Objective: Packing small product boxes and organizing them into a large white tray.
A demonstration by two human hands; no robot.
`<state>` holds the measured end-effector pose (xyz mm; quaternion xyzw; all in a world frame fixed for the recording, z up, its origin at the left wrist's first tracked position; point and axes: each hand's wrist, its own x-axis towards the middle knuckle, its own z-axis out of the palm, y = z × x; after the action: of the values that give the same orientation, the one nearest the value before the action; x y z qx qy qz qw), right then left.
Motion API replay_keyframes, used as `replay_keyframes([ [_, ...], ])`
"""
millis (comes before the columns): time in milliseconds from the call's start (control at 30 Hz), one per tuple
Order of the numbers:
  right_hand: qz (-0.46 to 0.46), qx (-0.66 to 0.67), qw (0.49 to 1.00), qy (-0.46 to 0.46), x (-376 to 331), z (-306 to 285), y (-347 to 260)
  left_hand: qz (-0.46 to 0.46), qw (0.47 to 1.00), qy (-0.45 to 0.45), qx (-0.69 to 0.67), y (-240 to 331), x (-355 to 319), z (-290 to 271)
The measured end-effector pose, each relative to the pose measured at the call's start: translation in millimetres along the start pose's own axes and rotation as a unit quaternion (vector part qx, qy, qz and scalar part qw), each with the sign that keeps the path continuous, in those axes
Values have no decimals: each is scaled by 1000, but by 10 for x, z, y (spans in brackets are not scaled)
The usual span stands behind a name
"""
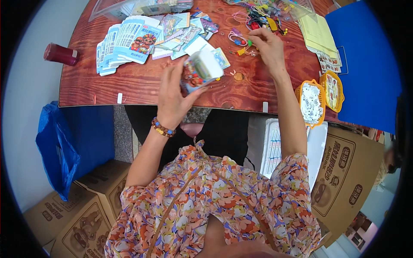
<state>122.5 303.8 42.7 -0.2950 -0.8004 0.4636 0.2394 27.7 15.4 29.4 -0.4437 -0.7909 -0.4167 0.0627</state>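
Observation:
My left hand (174, 96) holds a small printed cardboard box (200, 69) tilted above the near edge of the red-brown wooden table (129, 81). A beaded bracelet sits on that wrist. My right hand (267, 46) reaches further out and pinches a small trinket with a green bead at its fingertips (249, 42), next to a pile of colourful cords and charms (258, 19). Loose picture cards (185, 36) lie on the table just beyond the box.
A fanned stack of flat blue-and-white packets (124, 43) lies at the left, a dark red cylinder (60, 53) off the table's left end. Two orange baskets (320, 96) and a blue board (365, 64) are at the right. Brown cartons (344, 172) and a blue bag (56, 146) stand below.

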Motion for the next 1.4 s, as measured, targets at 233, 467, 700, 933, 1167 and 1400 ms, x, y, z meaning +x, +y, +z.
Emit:
replay_keyframes([
  [233,-93,216,971,-52,-707,180,-783,-2,998,-50,-34,180,79,117],
  [467,-302,-105,947,-25,-827,237,-723,-2,996,-60,-63,296,94,180],
  [700,-130,86,986,63,-1233,-69,-497,-22,989,-64,-128,309,21,303],
  [933,8,-164,966,199,-1612,-1062,-57,-32,980,-122,-155,419,-13,359],
  [1167,115,-421,895,96,-1634,-1612,360,31,968,-183,-170,719,37,568],
  [1400,160,-263,950,55,-1490,-1807,466,52,969,-189,-148,786,64,677],
])
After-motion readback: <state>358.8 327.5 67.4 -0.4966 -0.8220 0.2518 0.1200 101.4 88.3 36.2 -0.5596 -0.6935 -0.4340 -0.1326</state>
